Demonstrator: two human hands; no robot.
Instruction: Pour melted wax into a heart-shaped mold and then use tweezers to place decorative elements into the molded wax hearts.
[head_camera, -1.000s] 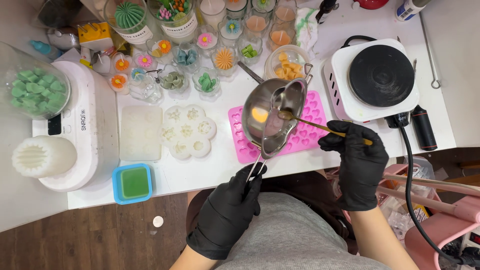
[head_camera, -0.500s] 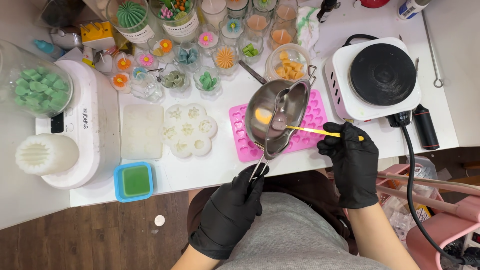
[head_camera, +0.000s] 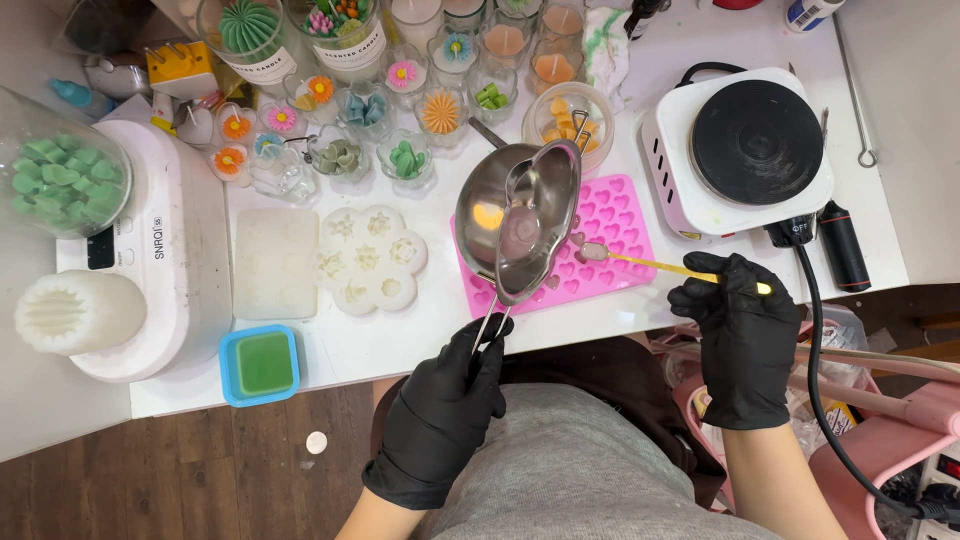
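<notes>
White tabletop (head_camera: 420, 335), crowded edge to edge. At far left, a white appliance (head_camera: 175, 270) carrying a clear jar of green wax pieces (head_camera: 60, 185) and a ribbed white candle (head_camera: 75, 312). At right, a white hot plate (head_camera: 745, 150) with black burner, black cord trailing off the edge. Along the back, rows of small glass cups with flower-shaped candles (head_camera: 400, 90). Mid-tabletop, a frosted rectangular mould (head_camera: 275, 262), a white flower-shaped mould (head_camera: 368, 260), and a blue square mould filled with green wax (head_camera: 262, 364) near the front edge.

Over the left part of a pink heart mould (head_camera: 610, 250), a steel melting pot (head_camera: 515, 225), tilted, pinkish liquid inside. Left hand (head_camera: 445, 410), black-gloved, grip clenched around the pot's thin wire handle at the front edge of the tabletop. Right hand (head_camera: 745, 335), also black-gloved, grip pinched shut on the end of a slim yellow-handled spoon (head_camera: 650, 264); spoon bowl low over the pink mould's heart cavities, just right of the pot's rim, whether touching cannot be told.
</notes>
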